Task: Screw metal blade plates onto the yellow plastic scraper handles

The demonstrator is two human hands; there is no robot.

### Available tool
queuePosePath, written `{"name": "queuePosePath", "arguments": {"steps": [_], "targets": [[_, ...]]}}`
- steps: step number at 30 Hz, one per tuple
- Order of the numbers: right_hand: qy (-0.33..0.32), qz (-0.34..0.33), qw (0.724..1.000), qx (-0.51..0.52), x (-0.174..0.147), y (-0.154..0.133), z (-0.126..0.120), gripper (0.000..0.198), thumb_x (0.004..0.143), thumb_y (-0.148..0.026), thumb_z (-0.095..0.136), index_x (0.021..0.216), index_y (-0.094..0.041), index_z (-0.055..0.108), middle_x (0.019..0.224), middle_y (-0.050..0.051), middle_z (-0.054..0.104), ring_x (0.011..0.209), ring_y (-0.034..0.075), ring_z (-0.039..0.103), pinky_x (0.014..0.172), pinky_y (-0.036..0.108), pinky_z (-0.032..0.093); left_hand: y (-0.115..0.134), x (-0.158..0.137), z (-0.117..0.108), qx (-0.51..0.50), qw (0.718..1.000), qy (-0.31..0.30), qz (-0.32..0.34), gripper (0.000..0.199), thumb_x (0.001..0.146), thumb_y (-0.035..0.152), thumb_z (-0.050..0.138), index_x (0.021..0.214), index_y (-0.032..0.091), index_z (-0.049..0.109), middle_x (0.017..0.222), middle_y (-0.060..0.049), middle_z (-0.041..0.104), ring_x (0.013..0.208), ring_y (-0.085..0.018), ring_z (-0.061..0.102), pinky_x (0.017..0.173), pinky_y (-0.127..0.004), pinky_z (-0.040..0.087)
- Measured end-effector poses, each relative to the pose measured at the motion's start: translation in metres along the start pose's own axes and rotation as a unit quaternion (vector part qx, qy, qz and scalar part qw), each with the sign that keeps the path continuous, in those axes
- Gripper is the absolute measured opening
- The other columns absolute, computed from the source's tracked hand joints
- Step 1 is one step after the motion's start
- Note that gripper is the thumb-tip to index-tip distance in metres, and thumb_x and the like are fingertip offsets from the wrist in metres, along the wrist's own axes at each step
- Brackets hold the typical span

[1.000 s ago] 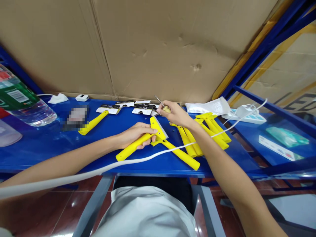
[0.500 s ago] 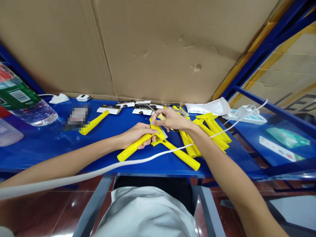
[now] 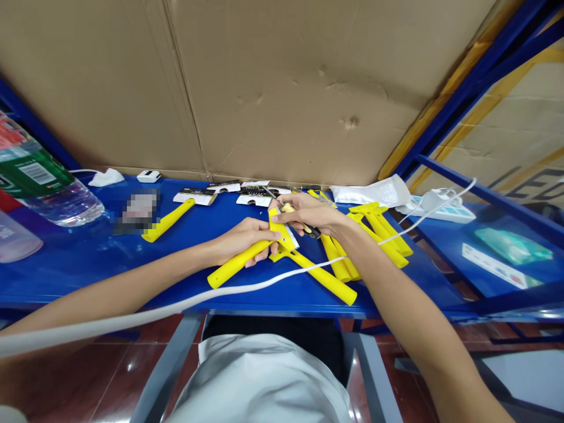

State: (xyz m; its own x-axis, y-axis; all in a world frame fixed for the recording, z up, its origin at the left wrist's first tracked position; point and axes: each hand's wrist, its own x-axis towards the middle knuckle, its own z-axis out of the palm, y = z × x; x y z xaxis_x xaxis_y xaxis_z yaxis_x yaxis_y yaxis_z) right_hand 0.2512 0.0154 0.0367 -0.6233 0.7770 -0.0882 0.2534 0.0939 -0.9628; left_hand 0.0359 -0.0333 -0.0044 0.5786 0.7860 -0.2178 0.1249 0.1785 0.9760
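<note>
My left hand (image 3: 244, 239) is closed round a yellow scraper (image 3: 238, 264) where its handle meets the wide head. A pale blade edge shows along the head's right side. In my right hand (image 3: 306, 210) is a screwdriver (image 3: 288, 208) with a clear yellowish and black handle, its metal shaft pointing up and left, away from the scraper. My right fingers also touch the top of the scraper's head. Under it lies another yellow scraper (image 3: 328, 279), its handle slanting down to the right. To the right rest several more yellow scrapers (image 3: 390, 235).
A white cable (image 3: 264, 285) crosses in front of my arms. Black-and-white cards (image 3: 194, 195) lie along the cardboard wall, with a lone yellow scraper (image 3: 170, 222) below them. A large bottle (image 3: 48, 176) stands left; a white packet (image 3: 370, 191) and power strip (image 3: 440, 205) lie right.
My right hand has shifted slightly, and the screwdriver's black handle end now shows below it. The held scraper's head has turned a little. My left hand keeps its grip.
</note>
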Motion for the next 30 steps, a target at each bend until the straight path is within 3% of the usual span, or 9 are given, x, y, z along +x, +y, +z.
{"name": "queuePosePath", "arguments": {"steps": [12,22,26,28,30], "targets": [[0.003,-0.013,0.999,-0.039,0.004,0.01,-0.003,0.023,0.092,-0.037,0.085,0.098,-0.022,0.068,0.049,-0.009,0.051,0.042,0.009,0.041,0.042,0.019,0.044,0.004,0.001,0.0,0.007,1.0,0.019,0.012,0.039,0.093,0.05,0.082,0.079,0.015,0.073,0.056,-0.005,0.064,0.039,-0.013,0.054,0.037,-0.023,0.041],[0.006,-0.012,0.997,-0.072,0.0,0.003,-0.007,0.032,0.09,-0.049,0.087,0.088,-0.021,0.07,0.046,-0.008,0.051,0.041,0.009,0.041,0.04,0.019,0.044,0.013,-0.003,-0.001,-0.002,1.0,0.015,0.026,0.034,0.098,0.042,0.076,0.083,0.012,0.073,0.063,-0.007,0.067,0.041,-0.011,0.054,0.037,-0.02,0.04],[0.03,-0.022,0.997,-0.065,0.001,0.002,-0.007,0.036,0.084,-0.049,0.091,0.086,-0.02,0.07,0.044,-0.008,0.051,0.039,0.008,0.04,0.038,0.018,0.041,0.012,-0.001,0.0,0.018,0.997,0.051,0.053,0.031,0.095,0.042,0.081,0.1,0.015,0.067,0.084,-0.012,0.077,0.05,-0.015,0.063,0.037,-0.022,0.045],[0.047,-0.024,0.997,-0.054,0.002,0.003,-0.008,0.039,0.081,-0.05,0.094,0.087,-0.02,0.07,0.045,-0.008,0.051,0.04,0.008,0.039,0.038,0.019,0.044,0.01,0.0,-0.001,0.071,0.989,0.09,0.097,0.039,0.093,0.042,0.083,0.115,0.017,0.062,0.098,-0.014,0.079,0.058,-0.018,0.069,0.038,-0.023,0.048],[0.062,-0.024,0.997,-0.045,0.004,0.005,-0.009,0.04,0.08,-0.051,0.095,0.086,-0.019,0.07,0.046,-0.008,0.052,0.041,0.008,0.039,0.039,0.02,0.047,0.007,-0.001,-0.003,0.15,0.963,0.152,0.165,0.056,0.089,0.04,0.088,0.132,0.02,0.058,0.121,-0.016,0.076,0.069,-0.018,0.074,0.044,-0.022,0.052]]}}
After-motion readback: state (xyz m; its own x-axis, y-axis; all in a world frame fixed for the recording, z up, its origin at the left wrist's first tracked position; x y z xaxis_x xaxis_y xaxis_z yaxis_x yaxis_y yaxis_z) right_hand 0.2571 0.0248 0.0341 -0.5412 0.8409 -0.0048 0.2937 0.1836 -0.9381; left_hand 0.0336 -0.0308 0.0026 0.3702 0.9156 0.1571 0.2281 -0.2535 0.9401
